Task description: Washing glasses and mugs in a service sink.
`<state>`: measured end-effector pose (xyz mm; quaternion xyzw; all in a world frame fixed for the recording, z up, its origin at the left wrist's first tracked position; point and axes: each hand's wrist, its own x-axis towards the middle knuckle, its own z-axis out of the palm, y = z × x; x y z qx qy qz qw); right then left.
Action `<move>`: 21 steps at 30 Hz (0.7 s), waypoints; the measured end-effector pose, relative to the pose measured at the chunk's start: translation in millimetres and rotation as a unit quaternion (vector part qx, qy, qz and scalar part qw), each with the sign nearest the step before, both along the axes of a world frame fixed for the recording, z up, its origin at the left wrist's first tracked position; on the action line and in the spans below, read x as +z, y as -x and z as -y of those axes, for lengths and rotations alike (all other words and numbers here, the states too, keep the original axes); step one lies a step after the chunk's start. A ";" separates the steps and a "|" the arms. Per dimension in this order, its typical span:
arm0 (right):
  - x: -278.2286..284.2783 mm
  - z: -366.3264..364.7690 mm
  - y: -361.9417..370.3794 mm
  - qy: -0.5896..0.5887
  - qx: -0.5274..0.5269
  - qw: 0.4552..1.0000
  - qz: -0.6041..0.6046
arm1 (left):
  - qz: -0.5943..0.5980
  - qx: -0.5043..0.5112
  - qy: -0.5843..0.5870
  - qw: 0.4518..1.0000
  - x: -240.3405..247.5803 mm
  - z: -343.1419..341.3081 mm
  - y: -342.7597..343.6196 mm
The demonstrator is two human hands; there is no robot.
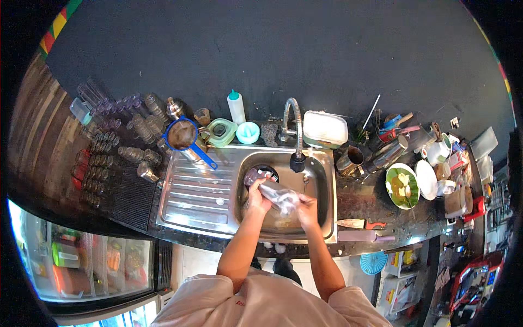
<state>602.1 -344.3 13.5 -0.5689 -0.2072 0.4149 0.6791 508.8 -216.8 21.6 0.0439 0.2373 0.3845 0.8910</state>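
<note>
Over the steel sink basin (321, 188) I hold a tall clear drinking glass (277, 195), tilted, its surface smeared by motion. My left hand (258, 200) is closed round its left part. At its right end my right hand (307, 210) has its fingers curled against the glass; whether they hold anything else there is hidden. A black round brush (268, 172) with pale bristles sits in the basin just beyond my left hand. The tap (295, 131) arches over the basin's far side, its dark nozzle beyond my right hand.
Left of the basin lies the ribbed drainboard (199, 191), with a blue strainer (182, 134) and many glasses (143, 129) beyond. On the right are a plate with a green leaf (402, 186), a white plate (426, 180), a metal cup (350, 161) and a knife (359, 224) near the counter edge.
</note>
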 end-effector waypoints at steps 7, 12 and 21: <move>15.2 1.1 22.6 0.096 -0.029 0.865 0.491 | -0.008 -0.079 0.048 0.996 -3.6 8.8 3.2; 10.2 11.5 39.5 0.039 -0.128 0.853 0.504 | 0.005 -0.085 0.061 0.994 -0.6 -3.6 10.0; 15.0 -10.6 39.7 0.021 0.103 0.959 0.263 | -0.040 -0.138 0.045 0.989 -7.7 -11.8 7.3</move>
